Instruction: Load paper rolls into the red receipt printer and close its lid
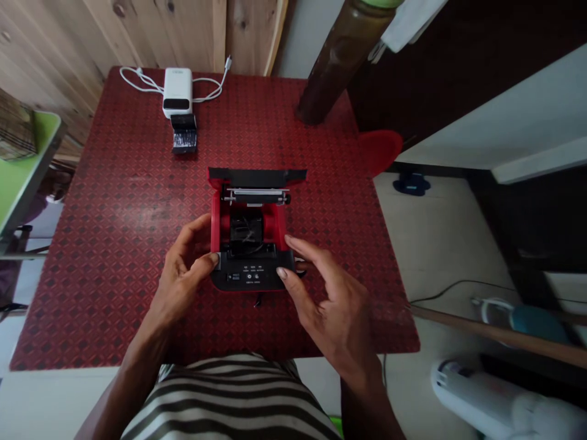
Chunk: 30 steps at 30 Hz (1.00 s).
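Note:
A small red and black printer (pixel 236 267), its buttons and labels facing me, is held between my hands over the table's near half. Its lid (pixel 257 178) stands raised at the far side, with a metal bar and roller below it. Inside the red bay sits a black part (pixel 246 230) with thin pale strands on it. My left hand (pixel 180 269) grips the left side, thumb on the front corner of the panel. My right hand (pixel 332 293) holds the right side, thumb on the panel edge and index finger along the red wall. The fingers underneath are partly hidden.
The table (pixel 123 256) has a red patterned cover. At its far left lie a white power bank (pixel 178 85) with white cables and a small black folded item (pixel 184 135). A tall dark bottle (pixel 339 64) stands far right. A red stool (pixel 380 150) is beyond the right edge.

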{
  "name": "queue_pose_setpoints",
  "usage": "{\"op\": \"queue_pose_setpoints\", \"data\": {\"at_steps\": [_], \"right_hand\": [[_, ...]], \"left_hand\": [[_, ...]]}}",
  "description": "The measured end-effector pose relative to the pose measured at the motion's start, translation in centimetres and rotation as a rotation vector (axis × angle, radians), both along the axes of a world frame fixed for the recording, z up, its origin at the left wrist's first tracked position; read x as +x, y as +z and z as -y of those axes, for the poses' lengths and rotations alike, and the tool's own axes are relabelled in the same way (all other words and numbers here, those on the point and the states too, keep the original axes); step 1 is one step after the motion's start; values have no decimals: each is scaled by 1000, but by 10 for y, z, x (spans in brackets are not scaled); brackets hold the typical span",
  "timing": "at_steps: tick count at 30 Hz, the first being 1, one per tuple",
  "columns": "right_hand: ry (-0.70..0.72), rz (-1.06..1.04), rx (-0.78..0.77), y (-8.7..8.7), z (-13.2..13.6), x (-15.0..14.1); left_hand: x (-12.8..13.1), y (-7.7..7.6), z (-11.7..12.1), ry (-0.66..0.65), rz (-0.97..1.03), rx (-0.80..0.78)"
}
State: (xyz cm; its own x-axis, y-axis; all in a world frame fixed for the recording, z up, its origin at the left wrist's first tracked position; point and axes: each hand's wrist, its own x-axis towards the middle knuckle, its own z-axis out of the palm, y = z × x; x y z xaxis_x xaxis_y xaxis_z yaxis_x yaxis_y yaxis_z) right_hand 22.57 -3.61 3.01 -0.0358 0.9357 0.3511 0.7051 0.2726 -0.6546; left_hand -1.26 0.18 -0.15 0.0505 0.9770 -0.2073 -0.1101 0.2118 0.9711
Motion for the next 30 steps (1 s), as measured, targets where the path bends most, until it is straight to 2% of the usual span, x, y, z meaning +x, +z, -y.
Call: {"op": "queue_pose_setpoints", "data": {"at_steps": [6,8,12,18,24,30], "right_hand": [[104,195,179,21,-26,-8],[154,223,194,25,-39,-12],[289,305,57,26,-64,-22],[420,588,-210,30,-95,-45],[378,748,-263,29,-114,-60],[387,820,-255,33,-115,-64]], "left_hand": [[0,-8,3,3,51,39],[-1,-11,4,-8,57,60],[-4,-14,3,-23,50,78],[-3,-12,2,-34,51,91],[-4,-12,3,-39,73,89],[-4,-11,2,-35,51,73]]}}
